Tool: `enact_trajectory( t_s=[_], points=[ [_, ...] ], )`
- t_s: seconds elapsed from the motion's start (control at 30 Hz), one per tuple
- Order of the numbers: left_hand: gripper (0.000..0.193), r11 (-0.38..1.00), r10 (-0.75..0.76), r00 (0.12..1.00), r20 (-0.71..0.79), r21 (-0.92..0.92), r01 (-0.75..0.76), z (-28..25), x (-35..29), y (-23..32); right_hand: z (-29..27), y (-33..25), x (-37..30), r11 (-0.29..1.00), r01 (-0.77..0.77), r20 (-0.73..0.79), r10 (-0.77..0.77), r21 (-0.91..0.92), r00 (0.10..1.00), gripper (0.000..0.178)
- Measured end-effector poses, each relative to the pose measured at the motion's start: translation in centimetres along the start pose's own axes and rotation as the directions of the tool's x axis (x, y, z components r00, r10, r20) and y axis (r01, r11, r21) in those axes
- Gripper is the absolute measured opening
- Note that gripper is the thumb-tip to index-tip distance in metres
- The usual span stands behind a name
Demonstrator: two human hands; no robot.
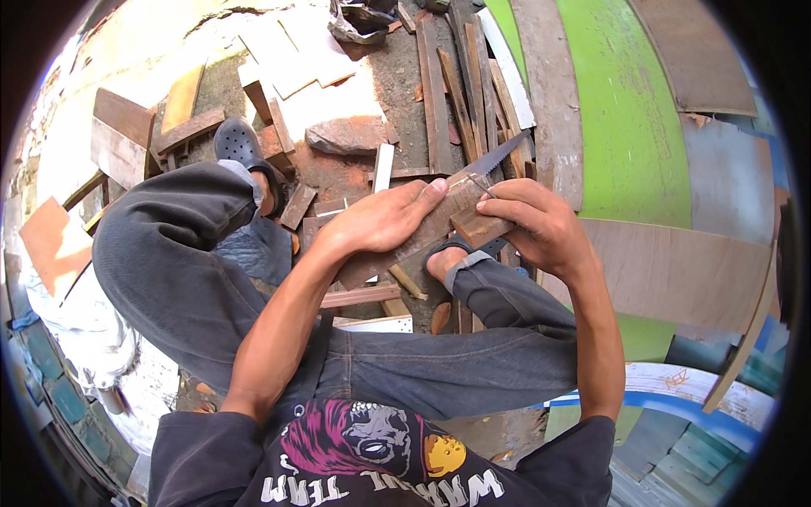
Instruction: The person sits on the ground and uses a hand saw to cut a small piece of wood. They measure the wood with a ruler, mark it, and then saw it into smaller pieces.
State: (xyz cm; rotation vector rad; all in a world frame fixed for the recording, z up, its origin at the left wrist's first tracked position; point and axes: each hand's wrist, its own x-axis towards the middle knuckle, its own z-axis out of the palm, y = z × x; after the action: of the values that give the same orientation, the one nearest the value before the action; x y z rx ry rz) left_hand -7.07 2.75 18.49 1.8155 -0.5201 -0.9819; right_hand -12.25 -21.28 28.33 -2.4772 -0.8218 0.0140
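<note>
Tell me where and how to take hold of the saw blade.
Pinch the saw blade across its flat faces near the smooth back edge, probably best from the left. Its teeth line the edge facing the right hand, and its pointed tip aims forward and to the right. I can't make out the blade's other end, near the left hand.

Strong sunlight (203, 51) bleaches the far left corner of the ground (397, 93), which looks like packed earth or rough concrete. A scuffed lime-green panel (625, 127) borders its right edge; crumpled white sheeting (76, 325) lies along its left.
</note>
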Motion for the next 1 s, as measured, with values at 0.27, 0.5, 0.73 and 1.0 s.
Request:
enact_trajectory(
  t_s=[0.27, 0.5, 0.73, 1.0],
  points=[
    [0.102, 0.999, -0.002, 1.000, 0.031, 0.032, 0.001, -0.7, -0.4, 1.1, 0.2, 0.1, 0.2, 0.997, 0.041, -0.023, -0.043, -0.071, 0.999, 0.042],
    [0.124, 0.983, 0.127, 0.992, -0.020, 0.133, -0.124, 0.1, -0.3, 0.7, 0.0, -0.4, 0.5, 0.980, 0.088, -0.032, -0.095, -0.179, 0.995, 0.042],
    [0.116, 0.975, 0.144, 0.989, -0.041, 0.177, -0.135, 0.3, 0.0, 1.2, 0.1, -0.6, 0.0, 0.988, 0.024, -0.093, -0.038, -0.150, 0.995, 0.049],
    [0.118, 0.972, 0.227, 0.966, -0.121, 0.092, -0.216, 0.7, 0.1, 1.0, -0.1, 0.0, -1.3, 0.998, -0.049, -0.322, 0.034, -0.040, 0.946, 0.054]
  ],
)
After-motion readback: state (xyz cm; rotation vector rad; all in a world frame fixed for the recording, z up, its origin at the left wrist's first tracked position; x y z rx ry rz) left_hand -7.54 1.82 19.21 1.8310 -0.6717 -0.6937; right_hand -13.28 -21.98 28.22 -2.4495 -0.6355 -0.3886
